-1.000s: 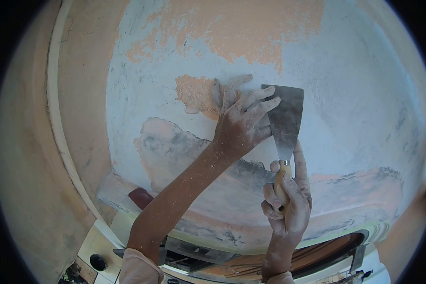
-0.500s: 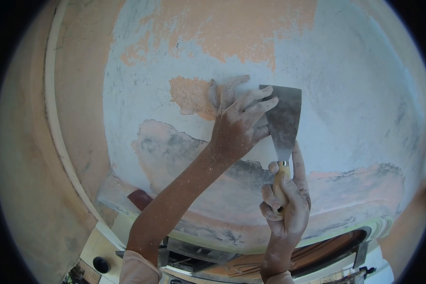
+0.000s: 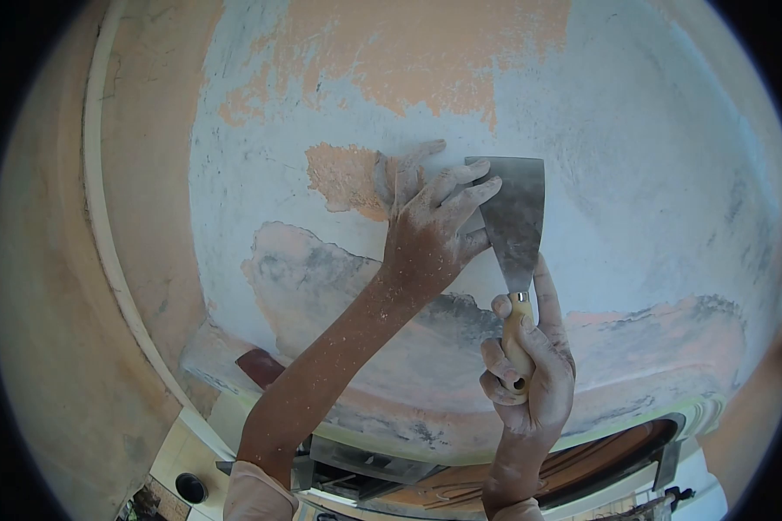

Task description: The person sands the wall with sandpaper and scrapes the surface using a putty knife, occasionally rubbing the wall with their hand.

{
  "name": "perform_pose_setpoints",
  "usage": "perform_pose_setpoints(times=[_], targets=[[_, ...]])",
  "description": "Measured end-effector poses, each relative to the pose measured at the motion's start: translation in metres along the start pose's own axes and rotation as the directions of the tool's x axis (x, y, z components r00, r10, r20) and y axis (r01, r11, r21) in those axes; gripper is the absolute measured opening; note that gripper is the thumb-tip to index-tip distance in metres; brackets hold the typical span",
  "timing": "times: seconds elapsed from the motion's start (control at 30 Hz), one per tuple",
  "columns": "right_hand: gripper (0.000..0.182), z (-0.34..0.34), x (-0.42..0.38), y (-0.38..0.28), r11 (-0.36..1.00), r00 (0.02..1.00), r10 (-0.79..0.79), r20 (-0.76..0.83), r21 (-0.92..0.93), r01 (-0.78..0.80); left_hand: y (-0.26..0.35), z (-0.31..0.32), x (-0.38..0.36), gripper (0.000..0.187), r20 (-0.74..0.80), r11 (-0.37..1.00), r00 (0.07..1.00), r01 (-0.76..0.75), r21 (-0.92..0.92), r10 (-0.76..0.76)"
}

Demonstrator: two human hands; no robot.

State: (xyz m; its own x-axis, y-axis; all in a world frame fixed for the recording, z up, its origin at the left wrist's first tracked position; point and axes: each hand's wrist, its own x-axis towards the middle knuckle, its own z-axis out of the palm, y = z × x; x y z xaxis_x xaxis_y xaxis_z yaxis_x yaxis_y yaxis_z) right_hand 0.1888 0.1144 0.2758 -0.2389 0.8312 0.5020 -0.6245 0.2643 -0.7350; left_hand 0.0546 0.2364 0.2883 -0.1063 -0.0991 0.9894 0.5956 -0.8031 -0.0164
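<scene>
My left hand (image 3: 430,213), dusted with white powder, has its fingers spread; two fingertips lie over the left edge of a wide metal scraper blade (image 3: 514,204), and the thumb is near its lower side. My right hand (image 3: 530,365) is wrapped round the scraper's pale wooden handle (image 3: 518,334), one finger stretched up along the blade's neck. The scraper stands blade upward. Behind both hands is a wall (image 3: 608,226) with white coating, bare peach patches and rough grey areas. A peach patch (image 3: 343,178) shows just left of my left hand.
A dark red piece (image 3: 259,368) lies on the ledge beside my left forearm. Below are an arched frame (image 3: 617,447), a dark round container (image 3: 190,488) at the lower left, and a black fitting (image 3: 676,497) at the lower right. A pale strip (image 3: 117,260) runs down the left.
Both hands and the scraper blade have shifted slightly left in the view. The right hand keeps its hold on the handle, and the left fingertips remain at the blade's edge.
</scene>
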Motion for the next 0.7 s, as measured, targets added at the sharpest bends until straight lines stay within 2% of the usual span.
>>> perform_pose_setpoints(times=[0.03, 0.13, 0.23, 0.43, 0.53, 0.63, 0.7], targets=[[0.060, -0.004, -0.001, -0.001, 1.000, 1.000, 0.013, 0.005, 0.013, -0.013, 0.002, -0.003, 0.000, 0.047, 0.003, 0.997, 0.999, -0.032, 0.063, 0.032], [0.060, -0.002, -0.001, -0.005, 0.995, 0.999, 0.037, 0.040, 0.087, -0.040, 0.001, -0.003, 0.009, 0.046, 0.013, 0.995, 0.999, -0.033, 0.091, 0.032], [0.060, -0.003, -0.002, -0.004, 0.995, 0.998, 0.029, 0.047, 0.096, -0.034, -0.003, 0.004, 0.002, 0.045, -0.018, 1.000, 1.000, -0.007, 0.006, 0.007], [0.060, 0.000, 0.000, -0.001, 0.998, 0.999, 0.007, 0.036, 0.065, -0.009, -0.003, 0.002, 0.011, 0.044, -0.031, 1.000, 0.999, -0.013, -0.024, 0.013], [0.060, -0.002, 0.004, 0.004, 0.998, 0.998, -0.017, 0.056, 0.057, 0.014, 0.003, 0.000, 0.006, 0.043, -0.053, 0.986, 0.993, -0.093, 0.135, 0.101], [0.061, 0.002, 0.010, 0.003, 0.997, 0.999, -0.035, 0.040, 0.067, 0.032, -0.008, 0.005, 0.020, 0.044, -0.050, 0.999, 0.998, -0.043, 0.027, 0.044], [0.061, 0.000, 0.009, 0.001, 0.998, 0.999, -0.032, 0.015, 0.058, 0.031, -0.004, 0.007, 0.013, 0.045, 0.018, 1.000, 1.000, -0.012, -0.003, 0.012]])
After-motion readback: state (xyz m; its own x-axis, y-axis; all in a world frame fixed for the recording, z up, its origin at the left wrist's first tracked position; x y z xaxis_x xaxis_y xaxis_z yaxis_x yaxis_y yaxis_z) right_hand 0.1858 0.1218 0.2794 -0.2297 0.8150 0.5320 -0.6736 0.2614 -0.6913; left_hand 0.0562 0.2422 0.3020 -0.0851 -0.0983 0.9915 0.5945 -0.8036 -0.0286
